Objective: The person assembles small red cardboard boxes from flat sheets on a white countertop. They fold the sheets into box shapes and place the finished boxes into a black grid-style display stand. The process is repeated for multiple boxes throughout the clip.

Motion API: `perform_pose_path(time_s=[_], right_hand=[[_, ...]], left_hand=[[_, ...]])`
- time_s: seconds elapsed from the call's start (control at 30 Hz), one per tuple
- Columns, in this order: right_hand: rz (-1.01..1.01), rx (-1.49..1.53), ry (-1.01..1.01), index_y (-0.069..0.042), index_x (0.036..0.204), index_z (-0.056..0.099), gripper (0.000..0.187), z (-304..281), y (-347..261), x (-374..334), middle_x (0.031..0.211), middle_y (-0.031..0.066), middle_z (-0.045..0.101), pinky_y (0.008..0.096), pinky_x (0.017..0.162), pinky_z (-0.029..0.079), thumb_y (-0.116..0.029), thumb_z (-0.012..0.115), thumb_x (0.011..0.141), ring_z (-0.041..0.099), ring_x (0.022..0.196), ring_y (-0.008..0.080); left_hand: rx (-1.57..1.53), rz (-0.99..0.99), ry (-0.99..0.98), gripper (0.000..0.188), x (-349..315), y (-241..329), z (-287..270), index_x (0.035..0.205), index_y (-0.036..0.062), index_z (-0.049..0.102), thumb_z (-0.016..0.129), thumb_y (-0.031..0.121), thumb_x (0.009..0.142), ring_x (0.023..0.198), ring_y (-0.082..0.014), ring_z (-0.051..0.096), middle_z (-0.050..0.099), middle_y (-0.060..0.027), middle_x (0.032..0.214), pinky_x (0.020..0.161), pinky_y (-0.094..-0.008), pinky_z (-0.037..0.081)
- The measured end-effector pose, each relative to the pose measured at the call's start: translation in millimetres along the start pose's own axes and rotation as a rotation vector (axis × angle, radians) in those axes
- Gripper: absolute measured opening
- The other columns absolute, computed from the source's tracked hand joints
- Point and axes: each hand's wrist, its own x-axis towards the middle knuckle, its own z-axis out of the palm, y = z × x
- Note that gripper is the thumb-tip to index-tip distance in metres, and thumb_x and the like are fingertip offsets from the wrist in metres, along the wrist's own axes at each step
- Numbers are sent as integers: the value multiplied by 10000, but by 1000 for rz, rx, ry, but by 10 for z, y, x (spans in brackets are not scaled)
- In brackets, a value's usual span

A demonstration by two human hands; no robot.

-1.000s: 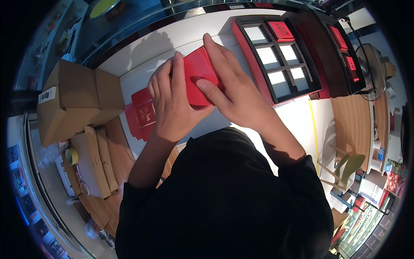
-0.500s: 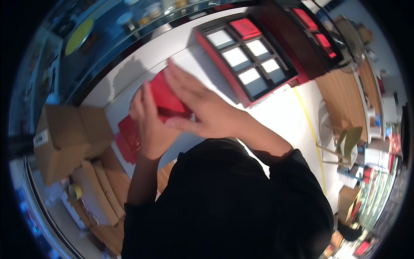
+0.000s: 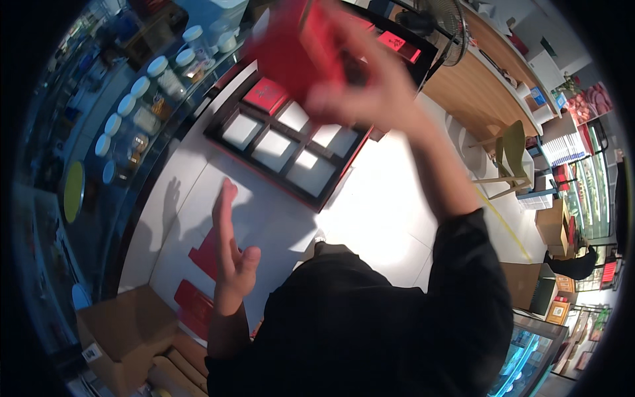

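My right hand [image 3: 374,96], blurred by motion, grips a red box [image 3: 288,63] and holds it up over the far part of a dark, red-sided compartment case [image 3: 266,173]. One compartment of that case contains a red box [image 3: 266,97]; several others show pale bottoms. Nearer to me, my left hand [image 3: 231,264] is raised over the white table, fingers stretched and thumb apart, holding nothing. Below and beside it lie a red folded piece [image 3: 205,255] and another red piece [image 3: 192,308], partly hidden by my left wrist.
A brown cardboard box [image 3: 129,321] stands at the near left. White-lidded jars [image 3: 159,66] line a glass counter on the left. At the far right are another dark case with a red packet [image 3: 399,45], a fan [image 3: 446,30] and a green-backed chair [image 3: 512,149].
My hands have come apart. My right hand has carried the red box up and away over the case; my left hand has let go and opened. The view has turned as well.
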Motion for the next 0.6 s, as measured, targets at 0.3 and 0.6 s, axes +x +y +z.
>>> perform_pose_path(time_s=[0.3, 0.6], right_hand=[[357, -836, -305, -115, 1343, 408, 863, -1393, 2210, 1243, 1037, 187, 590, 405, 873, 479, -599, 682, 684, 586, 988, 331], [367, -1014, -309, -261, 1373, 371, 903, -975, 2784, 1196, 1307, 230, 397, 465, 987, 366, -631, 685, 611, 373, 1223, 406]], left_hand=[[190, -300, -144, 611, -2, -448, 302, 1357, 8, 315, 504, 369, 901, 1245, -332, 374, 337, -202, 1364, 1020, -432, 316], [275, -439, -64, 469, -82, -599, 337, 1307, 55, 385, 525, 197, 883, 1219, -328, 408, 381, -174, 1337, 986, -436, 369]])
